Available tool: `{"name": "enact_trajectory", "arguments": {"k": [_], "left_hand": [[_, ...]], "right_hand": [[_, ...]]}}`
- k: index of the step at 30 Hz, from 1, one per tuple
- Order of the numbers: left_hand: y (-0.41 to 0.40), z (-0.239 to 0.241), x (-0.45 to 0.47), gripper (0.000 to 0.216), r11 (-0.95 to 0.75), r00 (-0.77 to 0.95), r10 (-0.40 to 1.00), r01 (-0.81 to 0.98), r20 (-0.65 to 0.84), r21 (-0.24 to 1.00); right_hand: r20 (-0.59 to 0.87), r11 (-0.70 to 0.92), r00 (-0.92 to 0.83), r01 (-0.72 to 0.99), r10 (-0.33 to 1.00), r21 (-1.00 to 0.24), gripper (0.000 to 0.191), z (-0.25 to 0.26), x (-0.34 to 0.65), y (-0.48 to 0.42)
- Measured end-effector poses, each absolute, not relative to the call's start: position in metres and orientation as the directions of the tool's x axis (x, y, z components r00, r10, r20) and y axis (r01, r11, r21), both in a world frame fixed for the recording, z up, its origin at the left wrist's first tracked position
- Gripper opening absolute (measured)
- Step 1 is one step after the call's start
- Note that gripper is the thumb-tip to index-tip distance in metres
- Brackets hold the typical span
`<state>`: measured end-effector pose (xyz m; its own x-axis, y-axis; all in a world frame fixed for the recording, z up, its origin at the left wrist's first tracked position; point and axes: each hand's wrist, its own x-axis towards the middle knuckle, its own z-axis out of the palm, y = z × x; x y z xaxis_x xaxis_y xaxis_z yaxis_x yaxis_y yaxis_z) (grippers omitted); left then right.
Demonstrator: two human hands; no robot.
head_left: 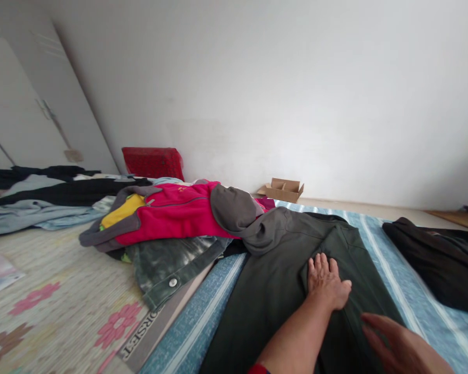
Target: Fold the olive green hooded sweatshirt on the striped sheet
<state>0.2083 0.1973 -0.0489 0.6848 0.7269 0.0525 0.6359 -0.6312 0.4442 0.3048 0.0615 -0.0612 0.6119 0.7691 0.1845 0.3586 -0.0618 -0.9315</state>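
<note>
A dark green garment lies spread on a blue striped mat. My left hand rests flat on its middle, fingers stretched out and close together, palm down. My right hand hovers low at the bottom right over the same garment, fingers extended and slightly blurred, holding nothing. A sleeve or panel of the garment is folded over under my left hand.
A red, grey and yellow jacket lies on a denim jacket to the left. A black garment lies at right. More clothes are piled far left. A red crate and a cardboard box stand by the wall.
</note>
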Motion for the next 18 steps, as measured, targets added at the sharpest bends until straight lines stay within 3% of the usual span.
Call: {"name": "enact_trajectory", "arguments": {"k": [4, 7, 10, 13, 16, 18], "left_hand": [[0.195, -0.052, 0.207, 0.077, -0.629, 0.679, 0.727, 0.603, 0.099, 0.490], [0.196, -0.051, 0.207, 0.081, -0.615, 0.672, 0.735, 0.599, 0.097, 0.512], [0.197, -0.051, 0.207, 0.079, -0.620, 0.714, 0.700, 0.584, 0.032, 0.524], [0.195, -0.051, 0.205, 0.082, -0.612, 0.739, 0.673, 0.538, 0.025, 0.580], [0.193, -0.053, 0.203, 0.079, -0.570, 0.710, 0.703, 0.527, 0.042, 0.630], [0.192, -0.054, 0.202, 0.075, -0.553, 0.694, 0.718, 0.518, 0.058, 0.653]], "right_hand": [[0.129, -0.062, 0.471, 0.369, 0.873, -0.927, 0.023, 0.002, 0.302, 0.129], [-0.044, -0.099, 0.554, 0.070, 0.832, -0.993, 0.034, 0.018, 0.295, 0.174], [-0.183, -0.018, 0.651, -0.253, 0.737, -0.967, 0.033, -0.001, 0.291, 0.199], [-0.273, 0.105, 0.734, -0.423, 0.622, -0.900, 0.031, -0.034, 0.299, 0.206], [-0.230, 0.269, 0.717, -0.509, 0.658, -0.818, 0.027, -0.061, 0.316, 0.206], [-0.203, 0.275, 0.680, -0.525, 0.705, -0.805, 0.022, -0.069, 0.326, 0.205]]}}
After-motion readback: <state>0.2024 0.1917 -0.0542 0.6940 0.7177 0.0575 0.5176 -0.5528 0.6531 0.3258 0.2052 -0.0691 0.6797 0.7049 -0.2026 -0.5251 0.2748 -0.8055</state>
